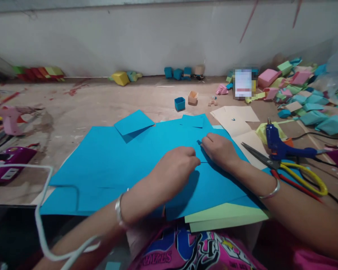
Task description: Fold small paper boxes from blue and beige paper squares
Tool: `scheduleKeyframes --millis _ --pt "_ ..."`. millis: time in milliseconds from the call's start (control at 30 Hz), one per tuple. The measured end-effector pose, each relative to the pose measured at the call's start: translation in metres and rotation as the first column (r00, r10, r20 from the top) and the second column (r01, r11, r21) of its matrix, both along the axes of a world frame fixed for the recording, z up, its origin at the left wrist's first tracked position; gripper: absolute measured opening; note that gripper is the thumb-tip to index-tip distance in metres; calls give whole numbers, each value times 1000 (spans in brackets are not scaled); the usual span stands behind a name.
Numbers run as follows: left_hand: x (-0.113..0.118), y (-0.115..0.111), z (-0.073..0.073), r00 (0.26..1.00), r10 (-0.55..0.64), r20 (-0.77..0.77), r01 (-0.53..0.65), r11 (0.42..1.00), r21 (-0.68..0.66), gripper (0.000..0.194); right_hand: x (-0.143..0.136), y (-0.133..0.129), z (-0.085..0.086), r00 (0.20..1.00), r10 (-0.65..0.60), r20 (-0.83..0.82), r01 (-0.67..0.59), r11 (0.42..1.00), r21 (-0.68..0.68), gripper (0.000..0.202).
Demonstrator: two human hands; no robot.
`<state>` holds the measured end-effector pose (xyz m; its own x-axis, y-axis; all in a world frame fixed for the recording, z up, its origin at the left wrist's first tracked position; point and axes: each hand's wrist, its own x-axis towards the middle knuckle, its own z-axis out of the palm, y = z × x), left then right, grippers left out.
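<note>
Large sheets of blue paper [121, 153] lie spread under both hands. My left hand [174, 170] is closed over them, thumb and fingers pressed together; whatever it may pinch is hidden. Just to its right, my right hand [218, 150] is closed too, its curled fingers low over the paper. A small bit of blue paper [199, 142] shows at the right fingertips. A thin dark line, perhaps a paper edge, runs between the hands. Beyond them rest a smaller blue piece [193, 121] and a folded blue piece [136, 122].
Scissors [276, 163] and a blue glue gun [284, 146] lie right, near piled paper boxes [312, 97]. Small blue [179, 104] and peach [193, 97] open boxes stand ahead. A pink glue gun [12, 118] and white cable [42, 225] are left. Green paper [225, 217] overhangs the front.
</note>
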<state>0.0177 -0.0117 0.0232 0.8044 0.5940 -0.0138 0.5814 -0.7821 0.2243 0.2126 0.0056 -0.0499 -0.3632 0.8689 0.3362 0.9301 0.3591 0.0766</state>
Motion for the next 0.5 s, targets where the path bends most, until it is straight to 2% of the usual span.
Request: scheduleKeyframes --millis 67,200,333,400,500 --pt "5 27 1 991 -132 3 131 985 -112 22 0 0 1 1000 0 -2 0 1000 -3 28" --pt "11 67 -15 978 -192 77 205 950 -237 12 0 -1 1 1000 5 -15 -5 1000 -16 26" --pt "8 80 -25 964 -227 137 262 898 -353 15 2 0 1 1000 1 -27 -2 999 -37 26" --pt "4 81 -24 959 -250 135 282 895 -347 25 3 0 1 999 -4 -32 2 999 -47 27" --pt "-1 82 -22 951 -288 117 309 916 -256 37 5 -1 0 999 -21 -38 19 998 -54 28"
